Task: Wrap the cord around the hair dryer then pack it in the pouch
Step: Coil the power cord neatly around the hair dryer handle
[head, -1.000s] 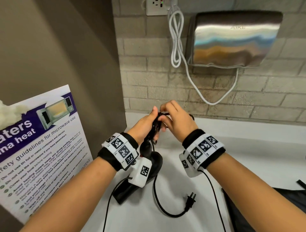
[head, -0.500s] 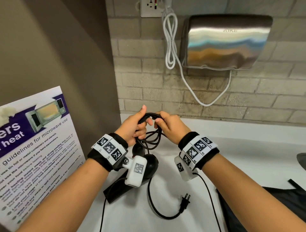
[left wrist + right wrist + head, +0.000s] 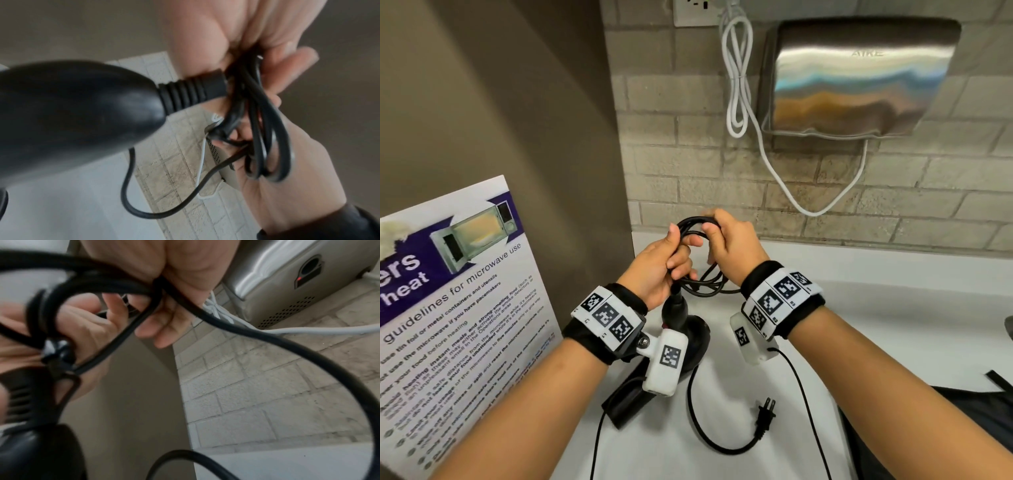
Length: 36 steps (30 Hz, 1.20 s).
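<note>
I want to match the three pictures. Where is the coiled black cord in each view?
Head: coiled black cord centre, between both hands.
Left wrist: loops at right, beyond the fingers.
Right wrist: upper left, one strand sweeping right.
Shared landmark: steel hand dryer on the brick wall.

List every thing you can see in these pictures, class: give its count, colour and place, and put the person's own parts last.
black plastic hair dryer: one, black, standing on the counter under the left wrist
black rubber cord: one, black, coiled in loops between both hands, the rest trailing on the counter
black two-pin plug: one, black, lying on the counter at the cord's free end
black fabric pouch: one, black, at the lower right edge
white counter: one, white
steel wall hand dryer: one, silver, on the brick wall
white cable: one, white, looped beside the wall dryer
microwave safety poster: one, purple and white, left
left hand: grips the coil
right hand: grips the coil
</note>
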{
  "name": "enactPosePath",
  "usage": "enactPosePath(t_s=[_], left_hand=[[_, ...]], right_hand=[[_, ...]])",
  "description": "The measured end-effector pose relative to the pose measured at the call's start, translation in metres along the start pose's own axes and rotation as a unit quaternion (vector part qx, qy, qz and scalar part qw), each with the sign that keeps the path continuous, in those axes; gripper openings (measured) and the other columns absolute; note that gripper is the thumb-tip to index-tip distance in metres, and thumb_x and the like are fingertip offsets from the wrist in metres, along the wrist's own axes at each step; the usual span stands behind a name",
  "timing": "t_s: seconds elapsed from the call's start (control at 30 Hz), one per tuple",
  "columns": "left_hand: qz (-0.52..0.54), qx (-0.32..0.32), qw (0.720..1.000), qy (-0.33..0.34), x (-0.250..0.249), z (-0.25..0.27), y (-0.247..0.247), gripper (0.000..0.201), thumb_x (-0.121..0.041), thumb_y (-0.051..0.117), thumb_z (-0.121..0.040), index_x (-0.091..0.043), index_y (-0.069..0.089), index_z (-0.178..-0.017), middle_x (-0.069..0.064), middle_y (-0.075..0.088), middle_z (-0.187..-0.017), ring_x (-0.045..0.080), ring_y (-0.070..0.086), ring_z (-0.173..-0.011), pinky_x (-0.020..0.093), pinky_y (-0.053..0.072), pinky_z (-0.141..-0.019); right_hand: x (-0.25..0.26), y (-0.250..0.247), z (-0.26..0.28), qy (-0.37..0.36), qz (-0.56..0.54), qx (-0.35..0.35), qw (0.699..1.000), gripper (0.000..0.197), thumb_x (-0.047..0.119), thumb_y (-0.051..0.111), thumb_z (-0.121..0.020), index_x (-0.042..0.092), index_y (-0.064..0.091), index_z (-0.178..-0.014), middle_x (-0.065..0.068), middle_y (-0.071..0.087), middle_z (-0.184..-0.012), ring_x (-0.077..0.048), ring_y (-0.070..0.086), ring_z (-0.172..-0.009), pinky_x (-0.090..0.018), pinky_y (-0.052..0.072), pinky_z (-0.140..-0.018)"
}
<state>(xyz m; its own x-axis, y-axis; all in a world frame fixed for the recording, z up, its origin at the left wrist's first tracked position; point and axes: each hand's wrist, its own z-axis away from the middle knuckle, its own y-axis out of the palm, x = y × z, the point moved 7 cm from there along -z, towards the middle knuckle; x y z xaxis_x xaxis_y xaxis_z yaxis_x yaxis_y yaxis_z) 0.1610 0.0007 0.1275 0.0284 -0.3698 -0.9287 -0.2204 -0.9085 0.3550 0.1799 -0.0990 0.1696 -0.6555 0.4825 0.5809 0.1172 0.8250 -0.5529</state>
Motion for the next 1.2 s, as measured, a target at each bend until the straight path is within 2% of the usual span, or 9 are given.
enactPosePath(t_s=[0.17,0.43,0.53,0.63,0.73,0.8,0.97,1.07,1.2], left_hand=[[-0.003,-0.041,0.999,0.0,-0.002,-0.001,-0.004,0.048,-0.042,0.026,-0.097,-0.011,0.055,-0.074,-0.011,0.023,-0.037,0.003,0.022,-0.031,0.017,0.033,-0.04],[-0.086,-0.135,0.987,0.014,-0.005,0.002,-0.005,0.049,-0.043,0.04,-0.095,-0.012,0.047,-0.057,-0.01,0.019,-0.034,0.006,0.015,-0.029,0.018,0.018,-0.034],[-0.105,-0.158,0.981,0.037,-0.006,0.002,-0.005,0.046,-0.037,0.044,-0.095,-0.011,0.046,-0.057,-0.009,0.02,-0.033,0.006,0.016,-0.027,0.015,0.018,-0.033],[-0.109,-0.166,0.978,0.055,-0.008,0.003,-0.006,0.045,-0.036,0.044,-0.095,-0.01,0.045,-0.058,-0.009,0.021,-0.031,0.006,0.016,-0.027,0.015,0.02,-0.033],[-0.111,-0.169,0.977,0.064,-0.009,0.003,-0.007,0.045,-0.035,0.044,-0.095,-0.01,0.045,-0.058,-0.01,0.021,-0.031,0.006,0.016,-0.027,0.014,0.02,-0.033],[-0.116,-0.17,0.977,0.063,-0.008,0.003,-0.006,0.045,-0.035,0.044,-0.095,-0.01,0.045,-0.058,-0.01,0.02,-0.031,0.006,0.016,-0.027,0.014,0.019,-0.034],[-0.125,-0.158,0.978,0.054,-0.002,0.005,0.002,0.045,-0.034,0.044,-0.095,-0.01,0.046,-0.058,-0.01,0.02,-0.031,0.006,0.015,-0.027,0.012,0.019,-0.035],[-0.126,-0.161,0.977,0.059,-0.002,0.008,0.004,0.045,-0.034,0.044,-0.096,-0.01,0.047,-0.057,-0.01,0.02,-0.031,0.006,0.015,-0.027,0.014,0.018,-0.036],[-0.128,-0.167,0.976,0.059,-0.003,0.009,0.003,0.046,-0.036,0.044,-0.095,-0.01,0.048,-0.057,-0.01,0.021,-0.031,0.006,0.016,-0.028,0.015,0.019,-0.036]], right_hand=[[0.006,0.008,0.007,-0.035,0.016,0.037,0.999,0.033,0.018,0.042,-0.095,0.006,0.049,-0.125,-0.017,0.061,-0.113,-0.02,0.059,-0.096,-0.024,0.042,-0.085],[-0.001,0.008,0.01,0.001,0.078,0.075,0.994,0.024,0.019,0.036,-0.097,0.0,0.049,-0.103,-0.002,0.042,-0.056,-0.025,0.044,-0.056,-0.03,0.034,-0.056],[-0.008,0.004,0.014,0.022,0.03,0.099,0.994,0.028,0.021,0.04,-0.096,0.006,0.05,-0.117,0.0,0.056,-0.071,-0.012,0.049,-0.064,-0.022,0.037,-0.063],[-0.018,-0.014,0.028,0.015,0.081,0.065,0.994,0.048,0.036,0.046,-0.09,0.012,0.041,-0.131,-0.01,0.053,-0.118,-0.019,0.047,-0.108,-0.026,0.037,-0.091],[-0.024,-0.035,0.051,0.002,0.125,-0.019,0.992,0.038,0.037,0.048,-0.085,0.009,0.054,-0.111,-0.004,0.05,-0.1,-0.015,0.045,-0.092,-0.023,0.034,-0.082],[-0.04,-0.025,0.07,0.04,0.121,0.051,0.99,0.016,0.022,0.052,-0.086,0.011,0.059,-0.094,-0.001,0.051,-0.085,-0.015,0.047,-0.075,-0.026,0.04,-0.072],[-0.08,0.049,0.152,0.126,0.239,0.457,0.847,0.02,0.017,0.057,-0.082,0.015,0.067,-0.099,-0.006,0.067,-0.103,-0.024,0.061,-0.094,-0.033,0.051,-0.084],[-0.088,0.075,0.193,0.121,0.309,0.555,0.763,0.028,0.029,0.07,-0.073,0.018,0.064,-0.099,-0.005,0.063,-0.108,-0.027,0.059,-0.099,-0.031,0.046,-0.081],[-0.079,0.094,0.215,0.038,0.369,0.598,0.711,0.017,0.02,0.062,-0.082,0.023,0.046,-0.088,-0.006,0.058,-0.118,-0.026,0.051,-0.111,-0.037,0.032,-0.1]])
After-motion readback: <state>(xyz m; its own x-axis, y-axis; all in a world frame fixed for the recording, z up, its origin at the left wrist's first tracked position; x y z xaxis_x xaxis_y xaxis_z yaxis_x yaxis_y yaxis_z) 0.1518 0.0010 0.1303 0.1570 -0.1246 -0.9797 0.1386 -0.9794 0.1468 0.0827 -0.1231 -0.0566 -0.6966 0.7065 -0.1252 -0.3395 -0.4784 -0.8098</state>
